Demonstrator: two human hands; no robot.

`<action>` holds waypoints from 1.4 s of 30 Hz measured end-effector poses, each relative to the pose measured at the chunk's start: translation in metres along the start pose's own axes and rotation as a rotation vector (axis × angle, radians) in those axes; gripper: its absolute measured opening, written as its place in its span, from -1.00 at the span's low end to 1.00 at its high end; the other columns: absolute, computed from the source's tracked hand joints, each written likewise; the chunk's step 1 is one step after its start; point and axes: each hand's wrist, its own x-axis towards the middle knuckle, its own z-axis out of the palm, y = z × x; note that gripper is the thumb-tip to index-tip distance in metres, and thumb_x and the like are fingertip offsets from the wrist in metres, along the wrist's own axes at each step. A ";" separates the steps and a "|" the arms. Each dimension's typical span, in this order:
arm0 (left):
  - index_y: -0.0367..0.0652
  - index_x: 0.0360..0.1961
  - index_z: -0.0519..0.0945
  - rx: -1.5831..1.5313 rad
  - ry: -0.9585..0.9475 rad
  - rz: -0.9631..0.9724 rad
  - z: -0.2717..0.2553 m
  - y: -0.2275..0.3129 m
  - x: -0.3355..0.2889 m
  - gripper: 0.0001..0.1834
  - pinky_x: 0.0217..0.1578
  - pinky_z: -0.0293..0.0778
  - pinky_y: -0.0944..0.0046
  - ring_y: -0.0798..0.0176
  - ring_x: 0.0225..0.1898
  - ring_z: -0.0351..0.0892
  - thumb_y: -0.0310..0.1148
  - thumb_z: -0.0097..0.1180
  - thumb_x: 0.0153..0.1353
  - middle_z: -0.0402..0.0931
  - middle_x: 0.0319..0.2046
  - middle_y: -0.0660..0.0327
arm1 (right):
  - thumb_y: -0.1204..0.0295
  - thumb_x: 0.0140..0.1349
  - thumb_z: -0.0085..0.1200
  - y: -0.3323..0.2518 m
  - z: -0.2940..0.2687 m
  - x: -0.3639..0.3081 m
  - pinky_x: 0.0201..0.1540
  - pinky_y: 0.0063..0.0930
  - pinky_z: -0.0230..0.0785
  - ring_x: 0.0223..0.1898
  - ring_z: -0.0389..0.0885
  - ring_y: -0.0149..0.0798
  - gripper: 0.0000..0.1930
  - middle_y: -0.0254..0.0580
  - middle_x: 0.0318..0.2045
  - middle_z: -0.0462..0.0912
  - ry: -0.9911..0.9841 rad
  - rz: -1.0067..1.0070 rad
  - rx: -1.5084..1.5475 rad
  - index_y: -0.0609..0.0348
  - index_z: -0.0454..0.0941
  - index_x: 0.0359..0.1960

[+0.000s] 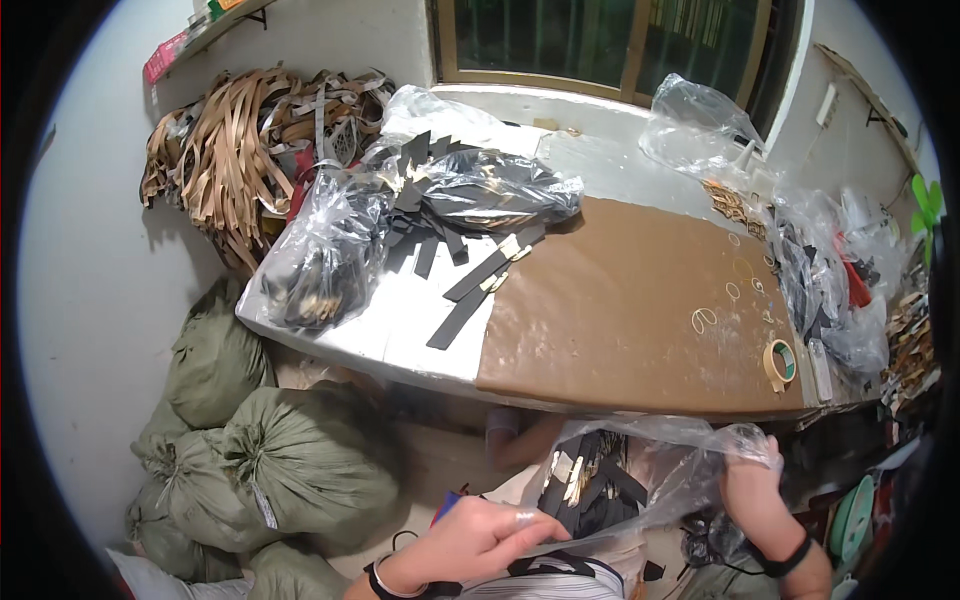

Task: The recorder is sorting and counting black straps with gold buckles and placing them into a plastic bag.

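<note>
Just in front of the table's near edge, a clear plastic bag (670, 480) is spread wide at its mouth. Inside it lie several black strips (605, 500) with cream-coloured pieces among them. My left hand (497, 535) pinches the bag's near left edge, thumb and fingers together. At the far right corner, my right hand (752, 490) is closed around bunched plastic of the same bag. Loose black strips with pale ends (462, 318) lie on the white part of the table, next to filled clear bags (318, 270).
A brown sheet (620, 290) covers the table's right part, with rubber bands (704, 320) and a tape roll (779, 365) on it. Green stuffed sacks (310, 465) crowd the floor at left. Tan straps (225, 150) hang on the left wall. Plastic bags (835, 280) line the right side.
</note>
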 end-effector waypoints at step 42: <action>-0.28 -0.14 0.63 -0.233 -0.484 -0.212 0.054 -0.085 0.072 -0.30 -0.35 0.50 0.24 0.17 -0.51 0.60 0.14 -0.38 0.50 0.68 -0.35 0.07 | 0.50 -0.11 0.15 -0.100 -0.093 0.046 -0.32 -0.26 0.43 -0.31 0.56 0.00 -0.67 0.04 -0.23 0.56 0.045 -0.958 0.618 0.19 0.58 -0.21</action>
